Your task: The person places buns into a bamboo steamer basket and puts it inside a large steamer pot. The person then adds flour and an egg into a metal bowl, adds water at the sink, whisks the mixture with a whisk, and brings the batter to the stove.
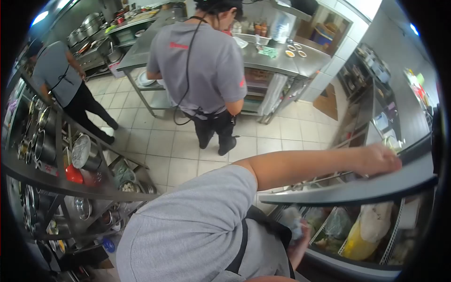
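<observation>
My left hand (379, 160) reaches out to the right, its fingers closed at the grey edge of a fridge door or lid (343, 190). Lower down, my right hand (300, 239) is closed on a clear plastic bag (291, 222) with pale contents I cannot make out. The bag is at the opening of a refrigerated compartment. Inside it, another clear bag (338, 222) and a large pale-and-yellow bag (369, 230) lie between white wire racks (389, 235).
A co-worker (202, 66) stands at a steel table (286, 63) with small sauce bowls (290, 53). Another person (61, 75) bends at the left beside a shelf rack (70, 192) of pots (85, 152). Tiled floor (181, 145) lies between us.
</observation>
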{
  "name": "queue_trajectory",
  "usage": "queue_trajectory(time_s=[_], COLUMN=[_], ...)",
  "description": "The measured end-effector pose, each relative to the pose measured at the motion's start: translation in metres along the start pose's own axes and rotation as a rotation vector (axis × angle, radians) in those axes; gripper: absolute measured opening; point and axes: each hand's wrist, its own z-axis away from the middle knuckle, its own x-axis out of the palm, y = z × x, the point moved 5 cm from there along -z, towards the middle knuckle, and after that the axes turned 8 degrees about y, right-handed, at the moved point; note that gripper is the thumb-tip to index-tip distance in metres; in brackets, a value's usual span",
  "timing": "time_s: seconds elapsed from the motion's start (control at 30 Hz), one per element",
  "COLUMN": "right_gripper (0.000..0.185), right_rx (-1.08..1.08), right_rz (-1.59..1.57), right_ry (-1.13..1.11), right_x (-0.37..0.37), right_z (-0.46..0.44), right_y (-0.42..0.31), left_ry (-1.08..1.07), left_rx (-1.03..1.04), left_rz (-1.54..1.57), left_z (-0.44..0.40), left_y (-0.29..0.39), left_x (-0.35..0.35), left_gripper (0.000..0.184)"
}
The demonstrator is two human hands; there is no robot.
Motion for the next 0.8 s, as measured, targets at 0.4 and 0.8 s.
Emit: queue_trajectory(time_s=[0.4,0.8], right_gripper=[0.054,0.077], right_rx=[0.215,0.284], right_rz=[0.456,0.060], right_ry=[-0.631,-1.271], right_x=[0.287,0.652], right_z=[0.024,0.207], right_y=[0.072,0.200], left_ry=[-0.055,1.133], left_rx=[-0.208,-0.269], left_rz=[-0.942,-0.548], left_z=[0.330,0.577], left_y=[0.030,0.245], left_x=[-0.218,-0.478], left_gripper=[0.063,0.022])
